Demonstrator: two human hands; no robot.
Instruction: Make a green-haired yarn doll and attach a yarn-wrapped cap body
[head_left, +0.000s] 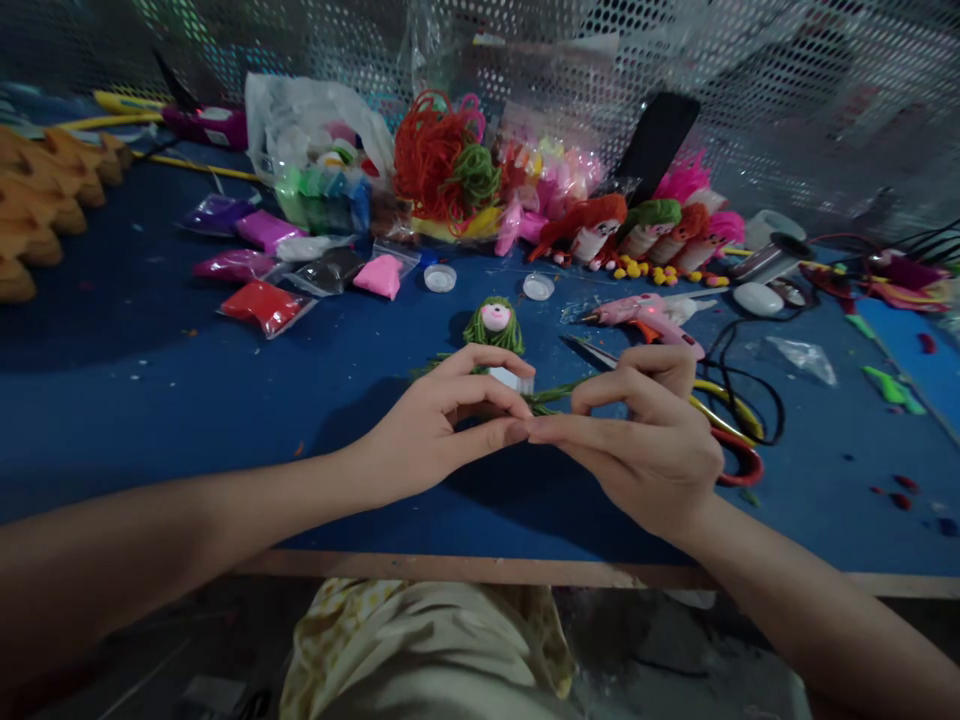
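My left hand [457, 410] is closed around a small whitish, partly clear container [511, 379], its fingers curled over the top and the thumb below. Green yarn [559, 395] runs from beside the container toward my right hand [645, 430], which is bent in a pinch. The fingertips of both hands meet in front of the container; what lies exactly between them is hidden. Just beyond stands a doll head [495, 318] with green yarn hair and pink cheeks. Partly under my right hand lie scissors [739, 455] with red and yellow handles.
A pink glue gun [645, 315] lies behind my right hand. Finished yarn-haired dolls [652, 235] line the back beside red yarn [427, 150]. Clay packets [262, 305] sit at left, two clear caps [439, 278] in the middle, an egg tray [45, 200] far left.
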